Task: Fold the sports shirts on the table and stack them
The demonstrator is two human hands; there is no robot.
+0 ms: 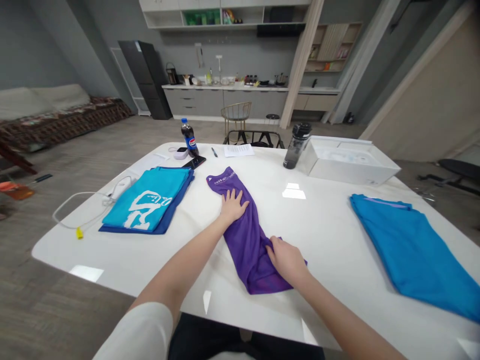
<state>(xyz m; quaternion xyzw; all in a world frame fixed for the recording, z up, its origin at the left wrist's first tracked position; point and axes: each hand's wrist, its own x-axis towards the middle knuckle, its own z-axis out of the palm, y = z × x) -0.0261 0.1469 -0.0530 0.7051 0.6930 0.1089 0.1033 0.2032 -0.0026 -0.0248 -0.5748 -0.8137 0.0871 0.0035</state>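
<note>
A purple garment (240, 250) with small white print near its far end lies lengthwise on the white table (318, 220), its near part bent over toward the right. My left hand (233, 206) rests flat on its upper part with fingers spread. Lower down, my right hand (287, 257) pinches the fabric at the right-hand side, where it bunches into creases. To the left sits a folded turquoise garment (168, 182) with white lettering, on top of a dark blue one (167, 225). A folded blue garment (416, 250) lies at the right.
Along the table's back stand a cola bottle (190, 139), a phone (195, 162), a pen (214, 152), papers (239, 150), a dark tumbler (296, 147) and a white box (348, 160). A white cable (75, 195) hangs past the left edge. Chairs (258, 137) stand behind.
</note>
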